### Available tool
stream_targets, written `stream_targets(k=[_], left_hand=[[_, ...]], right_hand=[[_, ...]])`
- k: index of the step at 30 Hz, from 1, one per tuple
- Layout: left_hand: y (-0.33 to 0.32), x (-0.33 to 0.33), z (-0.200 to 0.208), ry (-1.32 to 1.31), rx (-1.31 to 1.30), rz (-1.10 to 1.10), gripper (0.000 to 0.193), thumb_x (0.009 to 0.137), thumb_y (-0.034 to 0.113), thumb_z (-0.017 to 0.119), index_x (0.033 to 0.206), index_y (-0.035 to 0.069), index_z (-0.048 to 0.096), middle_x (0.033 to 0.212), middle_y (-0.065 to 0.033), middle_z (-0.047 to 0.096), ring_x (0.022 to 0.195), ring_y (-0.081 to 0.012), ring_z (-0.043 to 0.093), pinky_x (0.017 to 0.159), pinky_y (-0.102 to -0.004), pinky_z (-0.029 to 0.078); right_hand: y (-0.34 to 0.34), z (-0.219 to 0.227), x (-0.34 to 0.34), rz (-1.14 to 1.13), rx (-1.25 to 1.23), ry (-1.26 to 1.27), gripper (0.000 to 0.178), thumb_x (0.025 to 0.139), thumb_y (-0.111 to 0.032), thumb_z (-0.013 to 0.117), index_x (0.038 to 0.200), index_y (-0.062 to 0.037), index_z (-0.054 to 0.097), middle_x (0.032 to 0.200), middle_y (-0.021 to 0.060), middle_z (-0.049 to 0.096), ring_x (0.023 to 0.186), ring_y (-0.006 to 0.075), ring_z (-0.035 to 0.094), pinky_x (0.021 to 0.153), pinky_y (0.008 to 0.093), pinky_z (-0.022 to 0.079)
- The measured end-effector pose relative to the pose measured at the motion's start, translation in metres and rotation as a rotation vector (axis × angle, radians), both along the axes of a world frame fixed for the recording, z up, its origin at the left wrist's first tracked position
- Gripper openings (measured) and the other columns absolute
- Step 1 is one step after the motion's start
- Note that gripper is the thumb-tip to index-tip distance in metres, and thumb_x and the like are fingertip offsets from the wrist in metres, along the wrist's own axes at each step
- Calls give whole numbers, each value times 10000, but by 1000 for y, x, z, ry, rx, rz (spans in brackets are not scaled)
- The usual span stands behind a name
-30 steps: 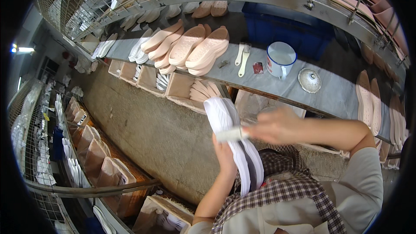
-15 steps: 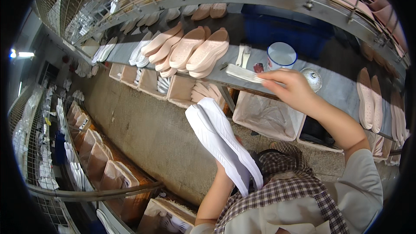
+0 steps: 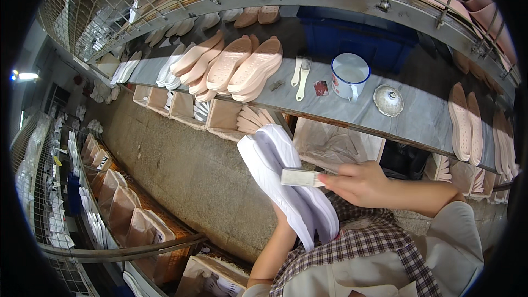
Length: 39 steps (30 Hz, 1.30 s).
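A pair of white shoe soles (image 3: 269,173) stands tilted, side by side, in front of my apron. My left hand (image 3: 281,215) grips them from behind and below; its fingers are mostly hidden by the soles. In my right hand (image 3: 355,183), a flat white brush (image 3: 298,177) is pinched between thumb and fingers. Its wide end lies over the inner edge of the right-hand sole; whether it touches, I cannot tell. Beyond, on the grey bench (image 3: 341,111), stands a white enamel mug (image 3: 352,89) with a blue rim, beside its round lid (image 3: 389,100).
Two small brushes (image 3: 302,80) and a dark red piece (image 3: 321,88) lie left of the mug. Pale pink soles (image 3: 256,70) are stacked farther left, with another pair (image 3: 466,124) at the right. A blue crate (image 3: 357,38) sits behind. Lined bins (image 3: 225,118) stand under the bench edge.
My right hand has come down from beside the mug to the soles, bringing the brush with it. My left hand keeps the soles in nearly the same place.
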<state>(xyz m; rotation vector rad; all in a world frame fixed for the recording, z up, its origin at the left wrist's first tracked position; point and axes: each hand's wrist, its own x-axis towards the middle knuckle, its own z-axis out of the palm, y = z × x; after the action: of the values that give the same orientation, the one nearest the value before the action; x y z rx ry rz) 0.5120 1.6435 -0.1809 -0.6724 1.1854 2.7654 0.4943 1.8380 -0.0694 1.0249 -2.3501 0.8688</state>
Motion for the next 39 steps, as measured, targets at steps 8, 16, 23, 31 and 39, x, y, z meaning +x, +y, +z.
stream_targets(k=[8, 16, 23, 31, 39], left_hand=[[5, 0, -4, 88, 14, -34, 321, 930, 354, 469, 982, 53, 568, 816, -96, 558, 672, -194, 507, 591, -290, 407], [-3, -4, -34, 277, 363, -206, 318, 927, 357, 467, 995, 65, 572, 797, -89, 557, 670, -197, 499, 593, -301, 401], [-17, -6, -20, 540, 515, -337, 293, 901, 350, 498, 952, 73, 577, 716, -67, 526, 614, -166, 419, 560, -285, 323], [-21, 10, -27, 80, 1002, -211, 244, 919, 254, 517, 1048, 54, 574, 828, -67, 578, 677, -165, 555, 618, -289, 479], [-13, 10, -18, 327, 479, -280, 289, 977, 252, 419, 1143, 42, 527, 928, -85, 597, 748, -184, 603, 637, -303, 521]], right_hand=[[4, -2, -3, 51, -117, -137, 237, 848, -204, 642, 1079, -167, 684, 641, 24, 543, 459, 154, 510, 392, 302, 406], [7, -13, 4, 137, -136, -98, 293, 836, -236, 667, 1126, -193, 671, 597, -6, 489, 432, 118, 459, 348, 287, 355], [16, -19, -53, -387, -233, -164, 247, 851, -222, 648, 1088, -170, 690, 680, 44, 592, 535, 187, 558, 457, 315, 438], [7, -31, 8, 148, 71, -98, 312, 843, -231, 644, 1155, -212, 651, 606, 3, 450, 441, 109, 454, 354, 286, 353], [-7, -10, 4, 143, -42, -132, 267, 856, -245, 637, 1121, -227, 664, 580, -13, 445, 416, 115, 435, 337, 288, 328]])
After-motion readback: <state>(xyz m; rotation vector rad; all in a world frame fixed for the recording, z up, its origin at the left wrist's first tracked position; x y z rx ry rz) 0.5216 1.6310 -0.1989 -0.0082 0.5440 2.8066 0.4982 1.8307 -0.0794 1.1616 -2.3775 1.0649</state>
